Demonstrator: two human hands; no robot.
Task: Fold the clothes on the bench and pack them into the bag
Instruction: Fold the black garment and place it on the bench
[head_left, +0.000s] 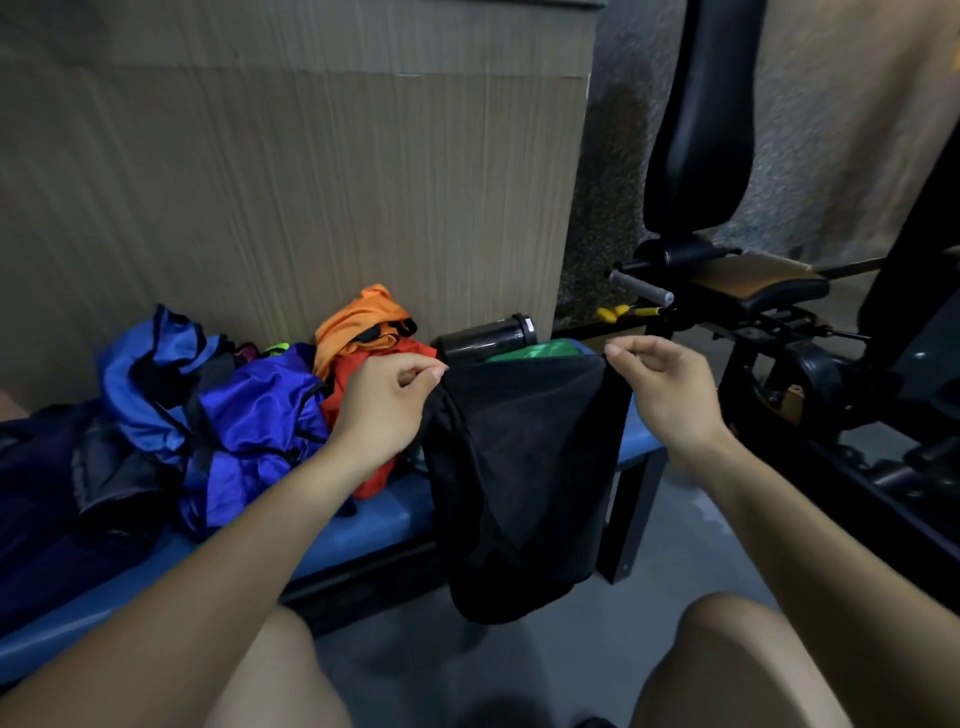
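Note:
A black garment (519, 467) hangs in front of the blue bench (363, 525), held up by its top edge. My left hand (384, 400) pinches its left top corner and my right hand (665, 389) pinches its right top corner. On the bench to the left lies a heap of clothes: a blue and purple shiny piece (249, 415), a red one (358, 395), an orange one (358, 322) and dark garments (62, 493). Something green (535, 351) shows just behind the black garment. I cannot tell which item is the bag.
A black bottle (488, 335) lies on the bench by the wooden wall panel (291, 197). A black gym machine (769, 322) with seat and handle stands at the right. Grey floor (675, 530) lies below, and my bare knees fill the bottom edge.

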